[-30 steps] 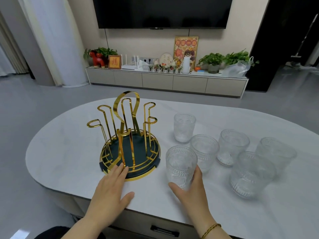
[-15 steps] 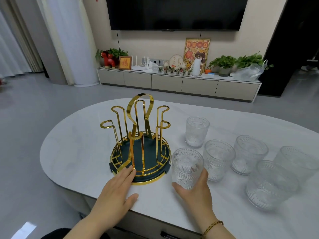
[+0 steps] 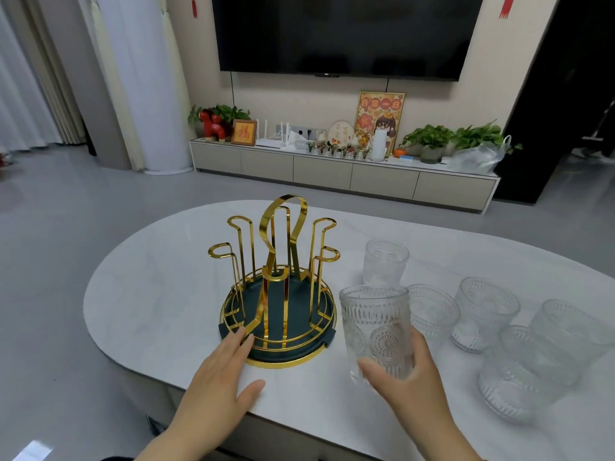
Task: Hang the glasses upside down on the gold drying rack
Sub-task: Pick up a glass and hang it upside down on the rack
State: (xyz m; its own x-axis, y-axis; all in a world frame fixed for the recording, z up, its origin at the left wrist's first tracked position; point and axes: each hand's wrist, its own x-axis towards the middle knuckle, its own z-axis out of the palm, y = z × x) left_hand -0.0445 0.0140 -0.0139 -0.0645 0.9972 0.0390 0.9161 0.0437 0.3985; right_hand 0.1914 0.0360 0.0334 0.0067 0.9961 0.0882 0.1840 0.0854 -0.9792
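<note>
Place: a living room in a home.
Wall: a big black TV (image 3: 346,31) hangs on it.
Under the TV: a long low cabinet (image 3: 342,173) with drawers.
On the cabinet: green plants (image 3: 452,136), a red toy horse (image 3: 214,126), a bright picture (image 3: 379,118) and a small framed sign (image 3: 244,132).
Left side: long white curtains (image 3: 20,94) and a tall white round tower (image 3: 146,81).
Floor: smooth and grey (image 3: 83,211).
Front: a white oval desk (image 3: 159,294) with a gold drying rack (image 3: 279,287) and glasses (image 3: 482,311).

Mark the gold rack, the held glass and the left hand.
gold rack (image 3: 281,234): head view, central handle loop.
held glass (image 3: 374,322): head view, patterned side wall.
left hand (image 3: 218,377): head view, back of hand.
</note>
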